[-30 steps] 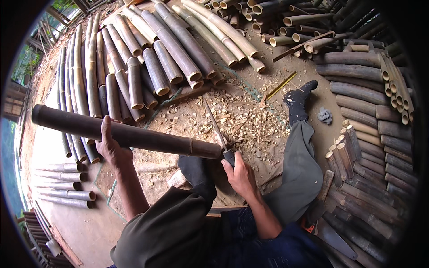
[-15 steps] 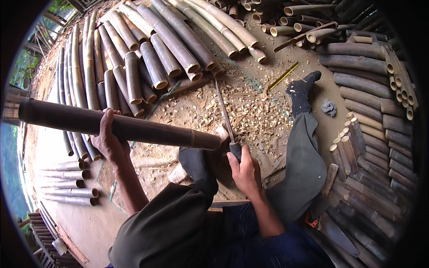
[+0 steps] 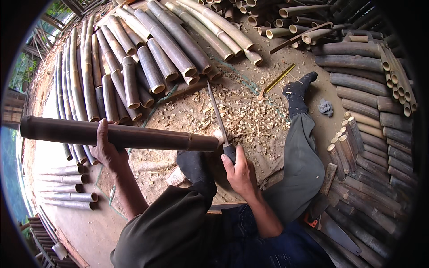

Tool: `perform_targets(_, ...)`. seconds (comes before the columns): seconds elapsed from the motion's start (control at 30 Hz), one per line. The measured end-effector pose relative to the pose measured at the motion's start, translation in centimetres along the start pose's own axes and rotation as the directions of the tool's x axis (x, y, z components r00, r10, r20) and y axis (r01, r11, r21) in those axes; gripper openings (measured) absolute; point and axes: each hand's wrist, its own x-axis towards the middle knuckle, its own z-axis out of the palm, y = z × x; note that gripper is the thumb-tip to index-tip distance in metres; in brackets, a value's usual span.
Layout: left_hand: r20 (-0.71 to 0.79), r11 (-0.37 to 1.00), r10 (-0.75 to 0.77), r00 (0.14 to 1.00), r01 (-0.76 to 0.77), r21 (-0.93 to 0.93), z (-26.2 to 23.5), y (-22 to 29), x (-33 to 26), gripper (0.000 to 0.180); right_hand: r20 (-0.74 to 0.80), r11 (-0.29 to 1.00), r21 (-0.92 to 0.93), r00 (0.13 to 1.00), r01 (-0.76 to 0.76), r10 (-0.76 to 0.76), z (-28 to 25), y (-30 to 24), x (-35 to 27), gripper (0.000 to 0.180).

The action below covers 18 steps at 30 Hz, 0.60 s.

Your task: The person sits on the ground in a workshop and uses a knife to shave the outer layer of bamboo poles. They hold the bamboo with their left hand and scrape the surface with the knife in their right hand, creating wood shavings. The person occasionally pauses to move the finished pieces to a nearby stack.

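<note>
My left hand (image 3: 108, 149) grips a thick dark bamboo tube (image 3: 152, 137) from below, with the thumb over its near side. The tube lies almost level across the view, its right end close to a pale block (image 3: 219, 135) that is mostly hidden. In my right hand (image 3: 241, 172) is a knife (image 3: 217, 109) with a long narrow blade and a dark handle. Its blade points away from me and leans left, just past the tube's right end. I cannot tell whether blade and tube touch.
Pale chips (image 3: 250, 118) litter the ground between my outstretched legs. Long bamboo poles (image 3: 172, 40) lie at the far left, and stacked bamboo pieces (image 3: 362, 82) line the right. A handsaw (image 3: 335, 232) lies at lower right, near short split pieces (image 3: 342, 154). A grey rag (image 3: 325, 107) sits beside my right foot.
The bamboo tube has tilted to nearly level, its left end dropping. My right hand and the knife have shifted slightly left. Both hands keep their hold.
</note>
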Motion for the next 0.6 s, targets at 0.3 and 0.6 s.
perform_targets(0.3, 0.192, 0.996, 0.009, 0.981, 0.008, -0.087, 1.1, 0.3, -0.3, 0.041, 0.094, 0.955, -0.252, 0.978, -0.156, 0.185, 3.5, 5.2, 0.8, 0.035)
perform_targets(0.6, 0.400, 0.990, 0.065, 0.914, -0.009, -0.140, -0.5, -0.1, 0.0, 0.046, -0.039, 0.999, -0.050, 0.999, 0.010, -0.012, 2.2, 2.7, -1.1, 0.037)
